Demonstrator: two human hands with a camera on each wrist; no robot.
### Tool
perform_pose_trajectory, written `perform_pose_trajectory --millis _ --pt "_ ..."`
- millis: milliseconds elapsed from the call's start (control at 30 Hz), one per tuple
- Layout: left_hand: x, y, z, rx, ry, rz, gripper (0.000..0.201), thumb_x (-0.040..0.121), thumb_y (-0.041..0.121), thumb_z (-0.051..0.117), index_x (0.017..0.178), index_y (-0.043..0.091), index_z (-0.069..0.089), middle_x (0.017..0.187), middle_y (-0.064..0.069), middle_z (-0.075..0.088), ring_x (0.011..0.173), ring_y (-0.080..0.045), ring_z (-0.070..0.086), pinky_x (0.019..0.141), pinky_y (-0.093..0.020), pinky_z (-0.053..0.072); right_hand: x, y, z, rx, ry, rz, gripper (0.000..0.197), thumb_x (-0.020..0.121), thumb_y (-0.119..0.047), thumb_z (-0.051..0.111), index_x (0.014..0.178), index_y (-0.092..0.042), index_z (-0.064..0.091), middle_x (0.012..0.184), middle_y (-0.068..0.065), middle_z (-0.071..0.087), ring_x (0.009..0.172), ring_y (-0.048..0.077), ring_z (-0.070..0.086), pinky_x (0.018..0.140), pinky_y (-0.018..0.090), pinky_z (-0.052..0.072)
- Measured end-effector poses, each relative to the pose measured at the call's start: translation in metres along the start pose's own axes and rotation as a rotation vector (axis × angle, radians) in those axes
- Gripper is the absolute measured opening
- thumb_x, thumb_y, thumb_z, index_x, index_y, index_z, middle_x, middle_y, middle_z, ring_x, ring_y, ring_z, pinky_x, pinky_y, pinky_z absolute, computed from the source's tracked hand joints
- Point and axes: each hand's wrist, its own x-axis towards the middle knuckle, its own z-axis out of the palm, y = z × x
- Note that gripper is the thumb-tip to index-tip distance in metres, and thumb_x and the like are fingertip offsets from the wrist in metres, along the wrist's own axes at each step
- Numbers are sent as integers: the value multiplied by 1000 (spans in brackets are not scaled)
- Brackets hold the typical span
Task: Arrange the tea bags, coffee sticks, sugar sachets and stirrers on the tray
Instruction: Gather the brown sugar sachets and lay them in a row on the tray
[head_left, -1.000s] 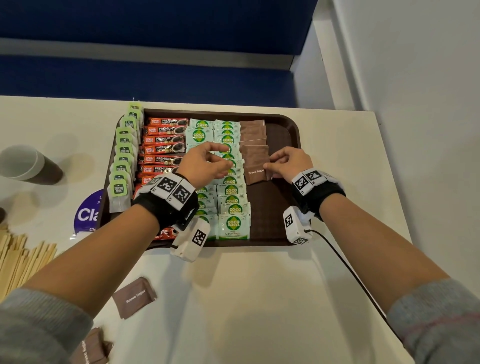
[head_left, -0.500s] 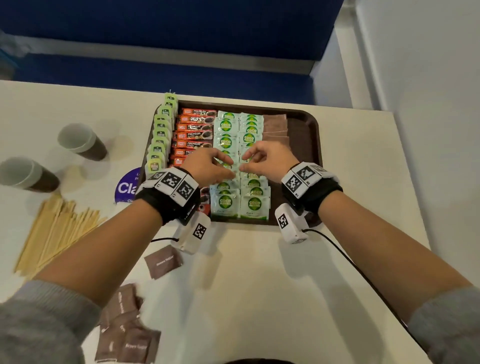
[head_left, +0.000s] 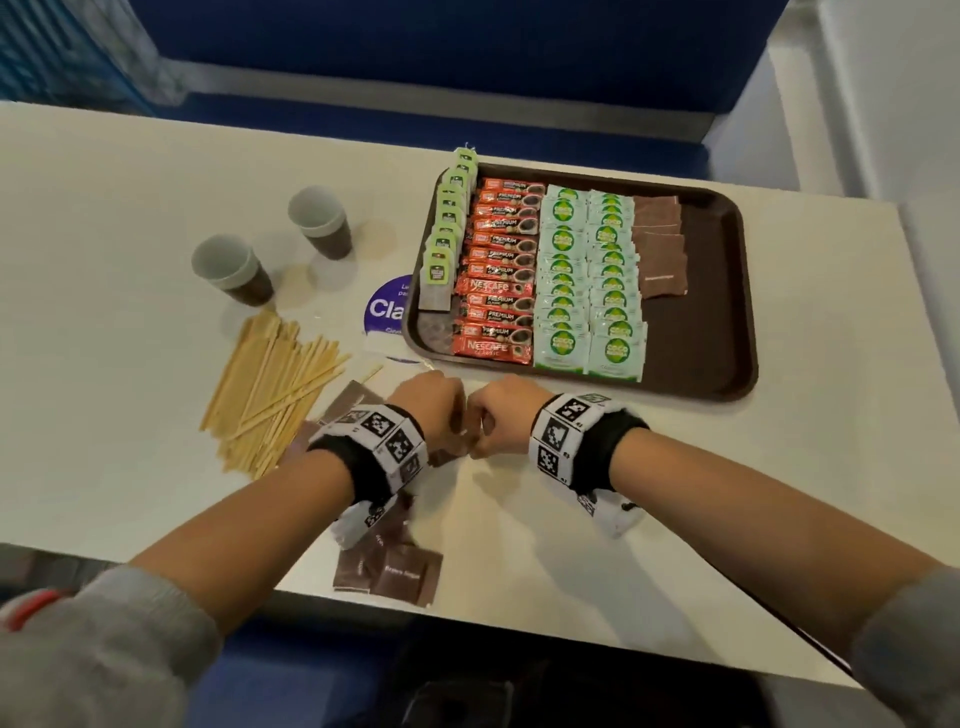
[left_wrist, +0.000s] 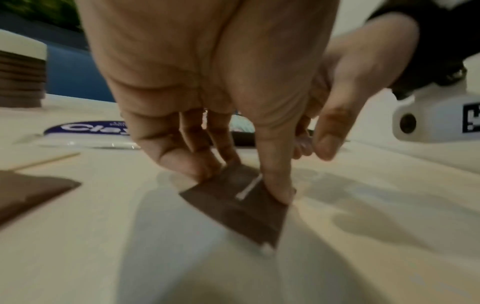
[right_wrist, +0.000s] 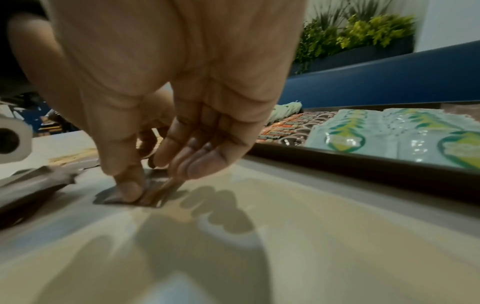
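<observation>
The brown tray (head_left: 748, 312) holds rows of green tea bags (head_left: 447, 234), red coffee sticks (head_left: 504, 270), green sugar sachets (head_left: 587, 280) and brown sugar sachets (head_left: 660, 249). Both hands are on the table just in front of it, knuckles almost touching. My left hand (left_wrist: 239, 183) pinches a brown sachet (left_wrist: 233, 216) between thumb and fingers, tilted on one corner. My right hand (right_wrist: 158, 179) pinches a brown sachet (right_wrist: 153, 200) that lies on the table, thumb on top. Whether both hold the same sachet I cannot tell. Wooden stirrers (head_left: 270, 384) lie in a loose pile to the left.
More loose brown sachets (head_left: 389, 566) lie under my left wrist near the table's front edge. Two paper cups (head_left: 231, 270) (head_left: 319, 221) stand behind the stirrers. A purple round sticker (head_left: 387, 306) sits beside the tray. The tray's right strip is bare.
Both hands have left the tray and come down to the table in front of it, now closing on a brown sachet. The head view has swung left, showing cups and stirrers.
</observation>
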Motion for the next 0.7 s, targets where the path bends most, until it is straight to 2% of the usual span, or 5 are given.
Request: perform_pose_trajectory --millis 200,300,467,600,700 --pt "-5 -28 -19 34 58 26 17 81 28 68 82 14 58 89 -8 65 87 -24 60 68 -27 41 2 -28 14 9 -25 -96 26 77 -34 74 92 -15 65 84 -4 58 82 16 55 70 22 36" --pt "-16 -67 -32 -90 15 -32 27 76 27 77 89 17 56 87 0 59 81 -17 53 67 -25 39 7 -51 24 -72 -49 -258 54 73 -39 77 116 -16 56 115 3 52 107 20 47 80 23 35" --pt "-37 -114 -27 -148 -93 -82 47 71 18 82 111 20 57 81 8 56 81 -15 55 73 -27 48 25 -84 45 -421 -129 -492 103 58 -56 80 144 -39 26 154 3 13 138 28 17 110 44 28" --pt "-45 -129 -16 -211 -151 -83 59 66 16 86 115 19 54 79 7 57 77 -13 56 60 -22 45 32 -79 59 -567 -172 -535 96 60 -55 79 141 -48 26 158 3 0 143 31 5 114 49 18" --pt "-47 -128 -7 -209 -119 -68 75 62 17 88 123 18 44 81 7 55 81 -19 58 64 -26 47 33 -67 58 -507 -137 -490 82 64 -52 77 135 -42 38 157 2 6 143 28 9 111 45 19"
